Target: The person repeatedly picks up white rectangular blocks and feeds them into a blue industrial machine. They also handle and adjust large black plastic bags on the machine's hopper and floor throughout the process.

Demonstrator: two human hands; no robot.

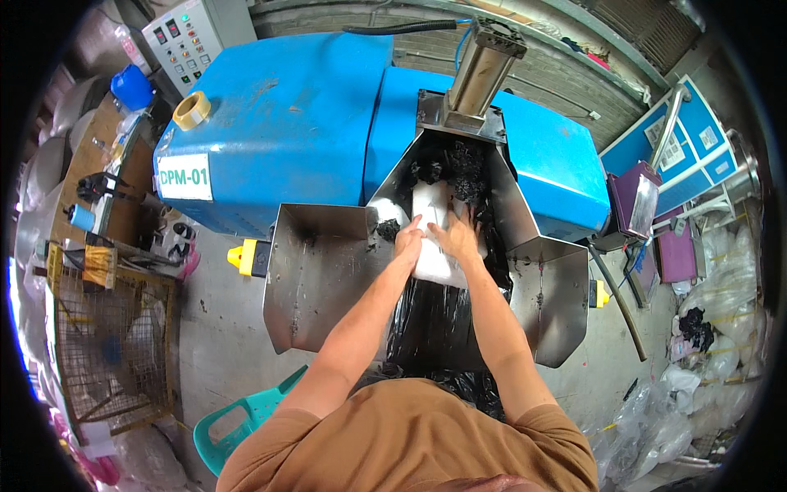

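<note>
In the head view, a white block-like piece, perhaps foam or bundled plastic film, lies in the steel feed hopper of a blue machine. My left hand grips its left edge. On its right side, my right hand holds it, with the thumb on top and the fingers partly hidden. Crumpled black plastic film is bunched at the throat of the hopper, beyond the block. Black plastic sheeting hangs below the block, between my forearms.
The blue machine spans the far side, with a metal cylinder above the throat and a tape roll on top. A teal plastic chair stands at left. Clear plastic bags pile up at right; a wire cage stands far left.
</note>
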